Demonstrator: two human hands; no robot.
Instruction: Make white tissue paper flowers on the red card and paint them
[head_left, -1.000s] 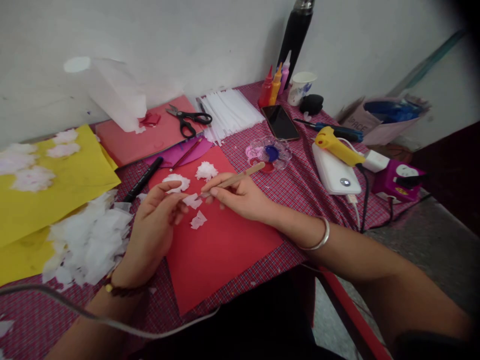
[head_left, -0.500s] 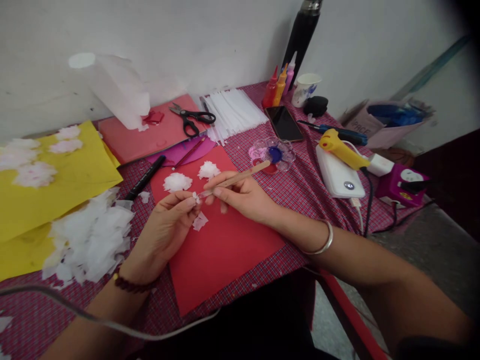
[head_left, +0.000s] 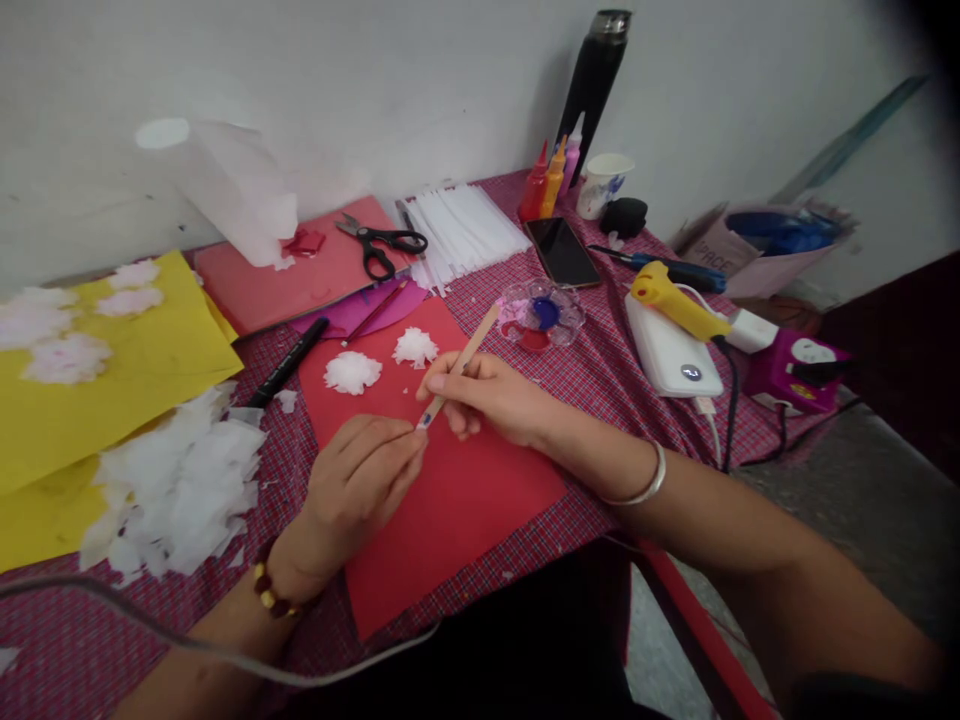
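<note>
My right hand [head_left: 487,398] grips a flat wooden craft stick [head_left: 474,342], its lower end marked with dark blue and tilted down to the left. My left hand [head_left: 367,475] is closed, knuckles up, its fingertips meeting that lower end. A tiny pale bit shows there, but what the fingers pinch is mostly hidden. Both hands are over a red paper sheet [head_left: 450,530]. Beyond them on the sheet sit two white ruffled paper clusters, a larger one [head_left: 352,372] and a smaller one [head_left: 415,347].
Left lie a heap of white paper pieces [head_left: 176,490] and yellow sheets [head_left: 150,350] with pale paper flowers. Scissors [head_left: 379,245], white strips [head_left: 465,235], a phone [head_left: 564,250] and a paint palette [head_left: 541,315] lie farther back. A yellow glue gun [head_left: 679,305] rests on a white power bank [head_left: 671,350].
My left hand has turned knuckles up and shifted slightly right and down, covering the pink paper scrap. The stick has swung steeper, its lower end now nearer the sheet's middle.
</note>
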